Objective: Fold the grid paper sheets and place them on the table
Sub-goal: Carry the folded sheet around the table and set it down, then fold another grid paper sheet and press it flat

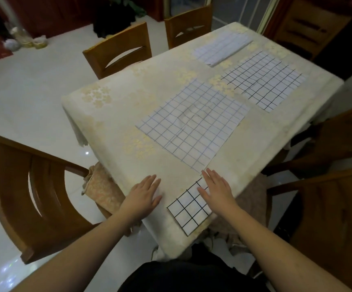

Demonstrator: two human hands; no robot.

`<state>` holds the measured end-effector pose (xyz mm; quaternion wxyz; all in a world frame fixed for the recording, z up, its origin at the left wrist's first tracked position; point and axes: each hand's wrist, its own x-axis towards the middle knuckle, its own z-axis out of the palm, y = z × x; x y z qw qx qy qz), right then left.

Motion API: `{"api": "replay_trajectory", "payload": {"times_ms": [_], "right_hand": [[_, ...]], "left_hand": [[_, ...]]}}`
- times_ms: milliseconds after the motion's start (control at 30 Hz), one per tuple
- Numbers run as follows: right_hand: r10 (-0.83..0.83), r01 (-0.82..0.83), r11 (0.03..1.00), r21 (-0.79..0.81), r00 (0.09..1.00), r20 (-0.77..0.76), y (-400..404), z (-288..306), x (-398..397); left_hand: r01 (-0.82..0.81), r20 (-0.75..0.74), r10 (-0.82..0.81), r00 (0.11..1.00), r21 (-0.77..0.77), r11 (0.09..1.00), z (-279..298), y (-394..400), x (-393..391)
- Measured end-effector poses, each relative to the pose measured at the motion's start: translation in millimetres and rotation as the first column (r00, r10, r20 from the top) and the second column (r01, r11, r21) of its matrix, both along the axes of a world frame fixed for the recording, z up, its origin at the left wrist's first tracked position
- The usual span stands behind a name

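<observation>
Your right hand (215,191) lies flat, fingers straight, pressing the small folded black-grid paper (188,208) at the desk's (111,106) near edge. Left hand (144,194) rests flat beside it, holding nothing. Fold looks finished; next, reach for the unfolded blue-grid sheet (192,123) just beyond.

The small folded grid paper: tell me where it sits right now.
In the head view, the small folded grid paper lies at the table's near corner, under the right hand's flat fingers, with the left hand just beside it.
</observation>
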<state>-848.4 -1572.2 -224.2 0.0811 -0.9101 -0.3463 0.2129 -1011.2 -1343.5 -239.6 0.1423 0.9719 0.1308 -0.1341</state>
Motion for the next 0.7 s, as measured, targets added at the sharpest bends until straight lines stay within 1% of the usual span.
{"api": "replay_trajectory", "payload": {"times_ms": [100, 167, 300, 433, 533, 600, 700], "right_hand": [[-0.028, 0.028, 1.0, -0.007, 0.999, -0.03, 8, 2, -4], [-0.056, 0.055, 0.998, -0.008, 0.997, -0.056, 12, 3, -4], [-0.055, 0.052, 0.998, -0.029, 0.994, -0.094, 22, -1, 1], [0.0, -0.012, 0.995, -0.102, 0.993, -0.119, 38, -14, 15], [0.043, -0.063, 0.987, -0.151, 0.99, -0.132, 49, -28, 23], [0.057, -0.082, 0.98, -0.181, 0.989, -0.135, 50, -36, 27], [0.069, -0.09, 0.978, -0.189, 0.991, -0.113, 51, -40, 27]], "left_hand": [[0.02, 0.003, -0.02, 1.0, 0.022, 1.0, 5, 9, 14], [0.031, -0.018, -0.031, 0.999, 0.025, 0.999, 7, 11, 22], [0.069, -0.075, -0.066, 0.995, 0.037, 0.997, 2, 10, 37], [0.09, -0.13, -0.078, 0.988, 0.092, 0.992, -4, 14, 54], [0.065, -0.122, -0.055, 0.991, 0.08, 0.995, -5, 16, 63], [0.057, -0.142, -0.045, 0.989, 0.079, 0.995, -6, 17, 70], [0.03, -0.167, -0.019, 0.986, 0.064, 0.998, -4, 19, 76]]}}
